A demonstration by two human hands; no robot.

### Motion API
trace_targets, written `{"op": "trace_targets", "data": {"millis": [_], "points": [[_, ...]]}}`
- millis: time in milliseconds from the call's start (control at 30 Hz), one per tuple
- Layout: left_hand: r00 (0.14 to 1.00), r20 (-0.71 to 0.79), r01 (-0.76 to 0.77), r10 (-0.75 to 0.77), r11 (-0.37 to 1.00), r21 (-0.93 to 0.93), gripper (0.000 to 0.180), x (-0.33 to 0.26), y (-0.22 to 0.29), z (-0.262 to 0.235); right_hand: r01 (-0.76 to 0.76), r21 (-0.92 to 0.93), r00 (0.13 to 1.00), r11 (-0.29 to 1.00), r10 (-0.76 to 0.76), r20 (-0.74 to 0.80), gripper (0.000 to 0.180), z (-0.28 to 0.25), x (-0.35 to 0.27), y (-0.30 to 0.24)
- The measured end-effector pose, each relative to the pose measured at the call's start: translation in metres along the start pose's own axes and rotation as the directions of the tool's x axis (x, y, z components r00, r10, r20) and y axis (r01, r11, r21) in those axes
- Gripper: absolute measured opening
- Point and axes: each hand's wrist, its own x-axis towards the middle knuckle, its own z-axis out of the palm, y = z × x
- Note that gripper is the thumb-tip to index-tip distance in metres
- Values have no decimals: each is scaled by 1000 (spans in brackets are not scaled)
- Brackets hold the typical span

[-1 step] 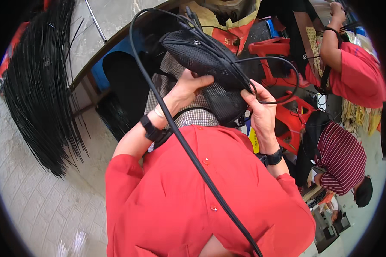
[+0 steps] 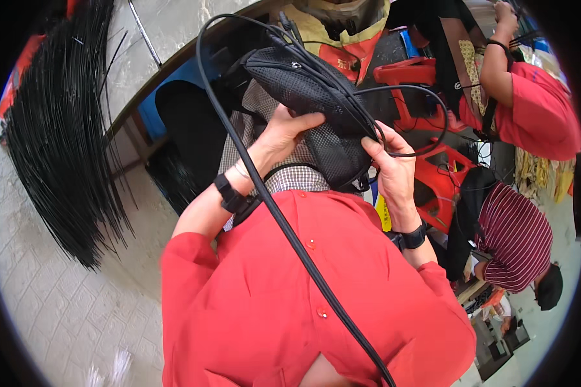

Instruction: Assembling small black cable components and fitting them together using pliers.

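A black mesh zip pouch (image 2: 339, 129) lies over my lap, tilted, with its zipper along the upper side. My left hand (image 2: 284, 132) grips its left edge, thumb on top of the mesh and the other fingers hidden beneath. At its right edge my right hand (image 2: 394, 158) is closed, thumb against the pouch beside a thin black cable (image 2: 442, 103) that loops out to the right. A thicker black cable (image 2: 265, 193) arches from the pouch's far end and runs down across my red shirt (image 2: 271, 271). Checked cloth (image 2: 297, 180) shows under the pouch.
At left, a large bundle of black strands (image 2: 58, 135) hangs over the edge of a grey table (image 2: 174, 26). Red plastic stools (image 2: 439, 180) stand to the right. Two people are nearby, one in a red shirt (image 2: 542, 109), another in a striped shirt (image 2: 516, 235). A yellow-and-red sack (image 2: 361, 48) stands ahead.
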Motion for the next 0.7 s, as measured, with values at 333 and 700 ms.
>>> {"op": "trace_targets", "data": {"millis": [333, 700], "points": [[984, 7, -175, 179, 953, 247, 34, -2, 12, 7, -54, -451, 997, 891, 70, 20, 20, -43, -23, -51], [962, 196, -271, 189, 744, 610, 40, -10, 52, 27, 376, 220, 901, 900, -299, -314, 9, -84, -27, -33]]}}
